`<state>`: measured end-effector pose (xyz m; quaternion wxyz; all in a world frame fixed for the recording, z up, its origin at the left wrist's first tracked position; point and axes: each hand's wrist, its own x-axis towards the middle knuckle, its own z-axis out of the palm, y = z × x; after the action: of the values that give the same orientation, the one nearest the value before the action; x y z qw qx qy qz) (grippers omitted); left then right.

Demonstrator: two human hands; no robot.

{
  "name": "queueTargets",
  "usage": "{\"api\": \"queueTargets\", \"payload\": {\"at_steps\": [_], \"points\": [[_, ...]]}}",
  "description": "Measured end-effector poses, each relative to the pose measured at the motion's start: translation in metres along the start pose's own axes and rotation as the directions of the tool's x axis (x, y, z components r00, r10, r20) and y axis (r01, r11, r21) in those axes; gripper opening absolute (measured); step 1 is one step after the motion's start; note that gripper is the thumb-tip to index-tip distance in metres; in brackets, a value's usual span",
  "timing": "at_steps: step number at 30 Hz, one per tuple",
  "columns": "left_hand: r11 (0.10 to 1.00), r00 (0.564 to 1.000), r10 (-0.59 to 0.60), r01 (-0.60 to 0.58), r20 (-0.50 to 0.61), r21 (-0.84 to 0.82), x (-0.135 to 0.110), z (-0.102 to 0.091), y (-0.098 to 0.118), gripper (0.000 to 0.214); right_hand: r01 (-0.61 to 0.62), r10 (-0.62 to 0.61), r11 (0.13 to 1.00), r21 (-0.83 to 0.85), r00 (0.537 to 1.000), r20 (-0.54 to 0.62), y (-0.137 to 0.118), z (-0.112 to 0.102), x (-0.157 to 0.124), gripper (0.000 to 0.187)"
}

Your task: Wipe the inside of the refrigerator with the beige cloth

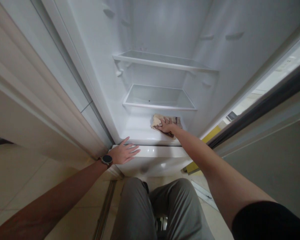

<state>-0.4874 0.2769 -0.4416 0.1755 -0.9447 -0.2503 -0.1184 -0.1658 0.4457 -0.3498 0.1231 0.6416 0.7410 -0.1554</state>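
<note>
Inside an open refrigerator (90, 63), a beige and brown patterned cloth (157, 120) lies folded on the white bottom surface (137, 128). My right hand (166, 126) presses down on this cloth with its fingers bent over it, and part of the cloth is hidden beneath the hand. My left hand (125, 152) has its fingers spread and rests at the left end of the top of a white drawer front (160, 152). A dark round watch (106, 160) sits on my left wrist.
Two glass shelves with white frames, an upper one (165, 60) and a lower one (160, 96), span the interior above the cloth. At right stands the open door (270, 156). A yellow object (211, 135) shows behind my right forearm. My knees (162, 196) are close to the drawer.
</note>
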Motion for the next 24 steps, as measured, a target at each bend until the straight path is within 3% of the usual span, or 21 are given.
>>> {"api": "queueTargets", "payload": {"at_steps": [9,24], "points": [[1.000,1.000,0.009,-0.009,0.012,-0.007,0.000,-0.002,-0.001,0.044,-0.016,0.017,1.000,-0.014,0.999,0.041,-0.003,-0.009,0.012,0.099],[0.999,1.000,0.013,-0.012,0.018,-0.031,0.001,-0.006,0.000,0.042,-0.032,0.031,0.999,-0.012,0.999,-0.039,-0.008,-0.013,0.034,0.098]]}}
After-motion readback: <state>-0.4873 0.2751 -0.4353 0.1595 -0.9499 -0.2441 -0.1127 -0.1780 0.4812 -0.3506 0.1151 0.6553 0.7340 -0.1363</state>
